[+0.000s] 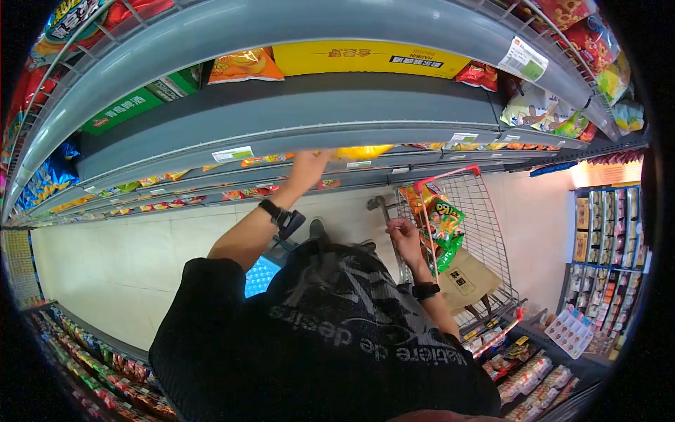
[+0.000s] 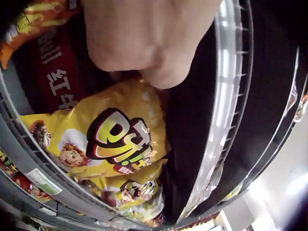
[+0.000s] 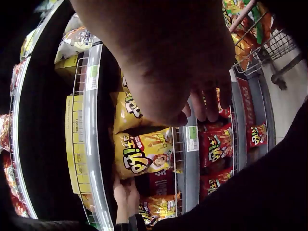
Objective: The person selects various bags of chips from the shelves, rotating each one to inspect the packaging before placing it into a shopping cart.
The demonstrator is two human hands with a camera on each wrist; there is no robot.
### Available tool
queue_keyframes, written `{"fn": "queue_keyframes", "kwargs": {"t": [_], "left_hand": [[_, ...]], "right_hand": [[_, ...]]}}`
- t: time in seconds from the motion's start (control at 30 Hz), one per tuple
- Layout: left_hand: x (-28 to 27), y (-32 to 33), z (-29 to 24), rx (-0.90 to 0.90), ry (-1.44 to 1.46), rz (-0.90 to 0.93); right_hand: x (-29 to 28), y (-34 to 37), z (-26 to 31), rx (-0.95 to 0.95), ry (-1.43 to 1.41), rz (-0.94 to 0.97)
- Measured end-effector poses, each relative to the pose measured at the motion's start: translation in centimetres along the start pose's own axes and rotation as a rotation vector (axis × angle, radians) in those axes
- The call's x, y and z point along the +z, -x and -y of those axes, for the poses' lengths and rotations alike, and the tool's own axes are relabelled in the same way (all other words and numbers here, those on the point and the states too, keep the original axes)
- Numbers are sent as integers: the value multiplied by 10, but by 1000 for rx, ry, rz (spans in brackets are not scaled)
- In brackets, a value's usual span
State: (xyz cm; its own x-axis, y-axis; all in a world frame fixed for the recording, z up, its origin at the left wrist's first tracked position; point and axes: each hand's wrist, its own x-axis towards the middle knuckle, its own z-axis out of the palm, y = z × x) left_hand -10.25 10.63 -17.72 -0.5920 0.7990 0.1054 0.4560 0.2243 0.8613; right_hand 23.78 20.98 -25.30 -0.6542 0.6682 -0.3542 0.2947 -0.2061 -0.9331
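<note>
My left hand [image 1: 307,172] reaches into the shelf, its fingertips hidden behind the shelf lip in the head view. In the left wrist view, that hand [image 2: 139,41] grips the top edge of a yellow snack bag [image 2: 113,130] with a cartoon face on it. The right wrist view shows the same bag [image 3: 144,153] standing on edge, with the left hand [image 3: 126,196] at its end. Beside the shopping cart [image 1: 485,211], my right hand [image 1: 406,243] hangs with loosely bent fingers and holds nothing.
The cart holds a green snack bag [image 1: 444,219], orange bags and a brown paper bag [image 1: 464,281]. A second yellow bag [image 2: 130,185] lies next to the gripped one. Red snack bags [image 3: 216,144] fill a neighbouring shelf. A blue basket [image 1: 261,276] is by my legs.
</note>
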Motion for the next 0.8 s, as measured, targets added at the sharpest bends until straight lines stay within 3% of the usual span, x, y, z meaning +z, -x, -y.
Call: {"fn": "queue_keyframes", "kwargs": {"t": [0.03, 0.13, 0.23, 0.33, 0.37, 0.47, 0.5, 0.6, 0.8], "left_hand": [[-10, 11, -21, -222, 356, 100], [0, 31, -14, -70, 547, -64], [3, 44, -8, 235, 424, -53], [5, 50, -12, 335, 482, -55], [5, 51, -17, 309, 545, -48], [6, 54, -40, 213, 733, -27], [7, 55, -50, 171, 797, -12], [15, 57, -73, 120, 859, 33], [37, 56, -107, 95, 874, 50]], "right_hand": [[3, -3, 3, -22, 30, 10], [10, -15, 22, -88, 120, 37], [24, -20, 52, -106, 136, 80], [46, -11, 110, -180, 174, 76], [50, -10, 122, -207, 196, 76], [51, -14, 125, -298, -101, 201], [50, -12, 128, -382, -14, 190], [44, 4, 156, -393, -105, 297], [18, 28, 148, -323, -161, 114]]}}
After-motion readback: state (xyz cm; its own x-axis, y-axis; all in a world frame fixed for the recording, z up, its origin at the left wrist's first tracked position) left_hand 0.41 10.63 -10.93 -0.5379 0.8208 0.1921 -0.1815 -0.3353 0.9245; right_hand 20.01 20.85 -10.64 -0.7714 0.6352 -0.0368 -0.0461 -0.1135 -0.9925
